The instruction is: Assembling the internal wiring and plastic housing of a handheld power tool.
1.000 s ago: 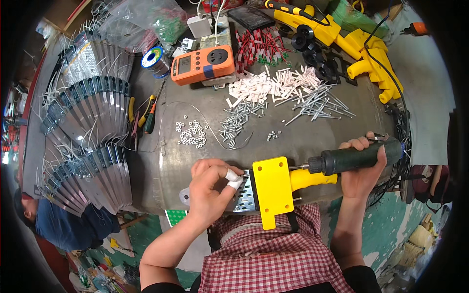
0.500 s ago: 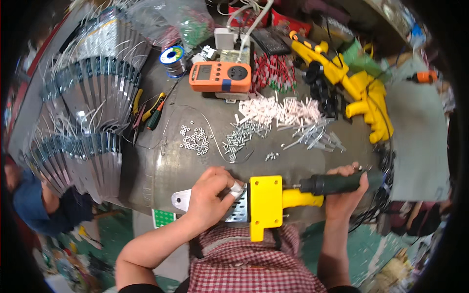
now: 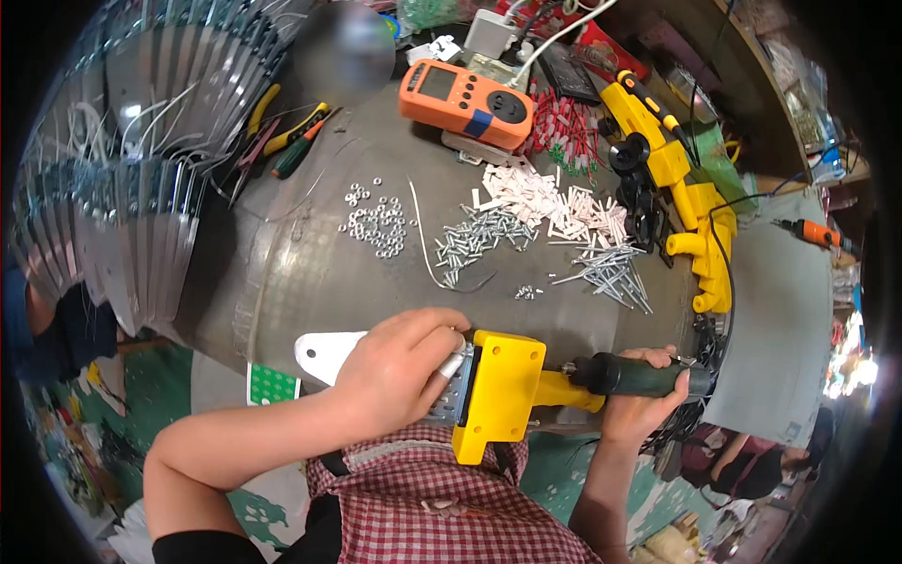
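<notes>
My left hand point(image 3: 399, 362) is closed around the metal plate part of a yellow-cased tool point(image 3: 505, 385), at the table's near edge. A pale rounded blade end point(image 3: 324, 355) with a hole sticks out left of that hand, and a white wrap shows on one finger. The yellow block has screw holes at its corners and a yellow handle to its right. My right hand point(image 3: 648, 404) grips a dark power screwdriver point(image 3: 634, 374), lying level, its tip pointing left at the block's right side. Whether the tip touches a screw is hard to tell.
Behind lie piles of small nuts point(image 3: 376, 226), screws point(image 3: 474, 240), white sleeves point(image 3: 517, 193) and long pins point(image 3: 611, 273). An orange meter point(image 3: 465, 103) stands farther back. Metal blades with wires point(image 3: 132, 216) fill the left; yellow housings point(image 3: 700, 230) lie right. Pliers point(image 3: 296, 132) are at upper left.
The view has shifted and tilted, so the table things sit differently in the picture. Both hands keep their holds; the yellow block is slightly more tilted, with the screwdriver still at its right side.
</notes>
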`<state>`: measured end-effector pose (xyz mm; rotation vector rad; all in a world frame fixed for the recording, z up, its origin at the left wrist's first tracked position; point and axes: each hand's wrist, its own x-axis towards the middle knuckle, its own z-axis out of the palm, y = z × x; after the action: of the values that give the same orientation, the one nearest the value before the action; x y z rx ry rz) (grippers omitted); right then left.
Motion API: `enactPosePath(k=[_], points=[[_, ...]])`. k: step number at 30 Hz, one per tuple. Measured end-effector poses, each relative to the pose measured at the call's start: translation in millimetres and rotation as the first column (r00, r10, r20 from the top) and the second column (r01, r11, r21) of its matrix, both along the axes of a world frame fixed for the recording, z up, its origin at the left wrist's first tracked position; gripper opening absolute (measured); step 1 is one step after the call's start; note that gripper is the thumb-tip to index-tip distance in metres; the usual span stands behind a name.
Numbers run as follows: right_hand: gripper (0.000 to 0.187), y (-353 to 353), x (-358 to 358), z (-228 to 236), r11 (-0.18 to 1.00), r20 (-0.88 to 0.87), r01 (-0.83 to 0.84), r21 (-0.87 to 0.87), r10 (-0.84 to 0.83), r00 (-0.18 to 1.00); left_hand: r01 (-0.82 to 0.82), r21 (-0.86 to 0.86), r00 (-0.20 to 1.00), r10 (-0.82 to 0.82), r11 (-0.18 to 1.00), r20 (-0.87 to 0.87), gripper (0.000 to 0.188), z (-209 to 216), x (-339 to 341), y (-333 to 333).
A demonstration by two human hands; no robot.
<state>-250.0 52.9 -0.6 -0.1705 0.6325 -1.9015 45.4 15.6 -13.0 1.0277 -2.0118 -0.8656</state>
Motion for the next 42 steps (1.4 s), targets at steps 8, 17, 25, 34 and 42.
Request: enactPosePath(k=[8, 17, 25, 34, 42], points=[[0.030, 2, -6, -4, 0.989, -0.029, -0.108, -0.100, 0.105, 0.994, -0.015, 0.045, 0.999, 0.013, 0.999, 0.035, 0.032, 0, -4, 0], [0.031, 2, 0, -4, 0.997, 0.028, -0.033, -0.071, 0.035, 0.999, -0.022, -0.063, 1.000, 0.023, 0.998, 0.006, 0.018, -1, 0, -1], [0.037, 9, -9, -7, 0.999, -0.168, -0.040, -0.003, 0.039, 0.985, -0.099, 0.072, 0.989, 0.090, 0.992, 0.115, 0.029, 4, -7, 5], [0.040, 49, -25, 16, 0.998, -0.096, 0.056, -0.014, -0.057, 0.994, 0.286, 0.035, 0.917, -0.284, 0.958, 0.281, 0.099, 18, 5, -12], [0.041, 59, -13, 9, 0.998, -0.052, 0.067, -0.012, -0.067, 0.996, 0.261, 0.018, 0.915, -0.254, 0.965, 0.314, 0.102, 18, 0, -7]])
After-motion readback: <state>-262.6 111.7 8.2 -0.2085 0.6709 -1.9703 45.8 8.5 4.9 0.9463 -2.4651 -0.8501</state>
